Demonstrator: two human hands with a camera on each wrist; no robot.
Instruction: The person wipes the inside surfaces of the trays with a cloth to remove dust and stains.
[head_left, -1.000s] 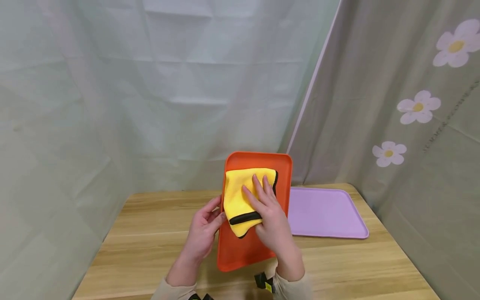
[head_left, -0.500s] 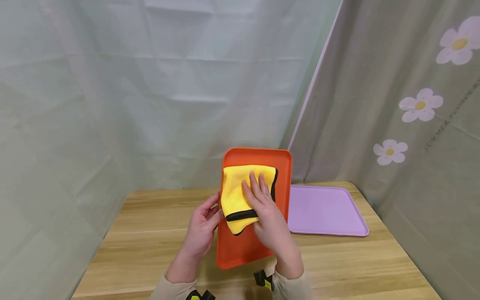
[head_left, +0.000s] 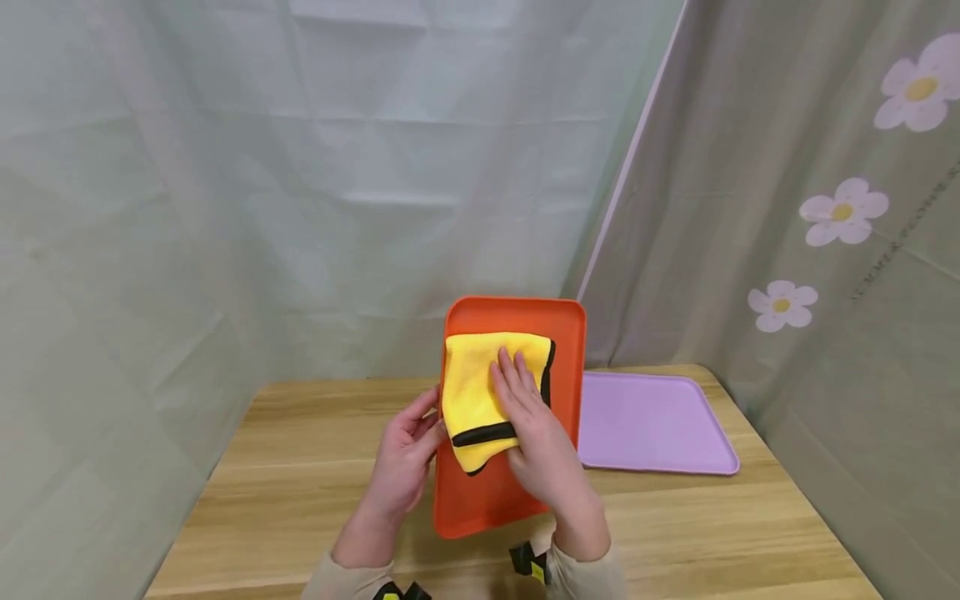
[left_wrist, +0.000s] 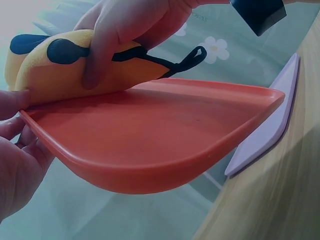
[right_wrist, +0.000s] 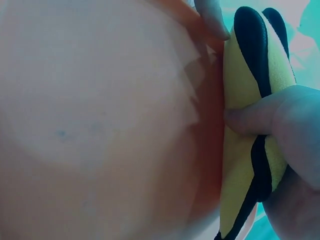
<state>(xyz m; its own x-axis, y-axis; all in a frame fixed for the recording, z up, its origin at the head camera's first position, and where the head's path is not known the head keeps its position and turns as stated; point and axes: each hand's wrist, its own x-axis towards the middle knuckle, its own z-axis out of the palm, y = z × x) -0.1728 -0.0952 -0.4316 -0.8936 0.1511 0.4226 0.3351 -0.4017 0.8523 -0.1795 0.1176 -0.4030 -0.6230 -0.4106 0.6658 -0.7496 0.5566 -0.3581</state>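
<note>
My left hand [head_left: 401, 462] grips the left edge of an orange tray [head_left: 480, 504], thumb at the front and fingers behind. The tray is tilted up, its inner face towards me. On that face lies a folded yellow cloth [head_left: 472, 379] with black trim. My right hand [head_left: 542, 446] holds the cloth against the tray: its fingers stretch flat over it, and in the right wrist view the thumb [right_wrist: 255, 116] bends over the cloth's folded edge. A black loop [left_wrist: 190, 61] sticks out of the cloth in the left wrist view.
A flat lilac tray [head_left: 652, 425] lies on the wooden table [head_left: 315, 467], behind and right of the orange one. Pale curtains [head_left: 375, 208] close in the back and sides; the right one has printed flowers [head_left: 782, 306].
Cloth and right hand have shifted slightly left on the orange tray, and the right fingers now lie closer together. The left hand keeps its grip.
</note>
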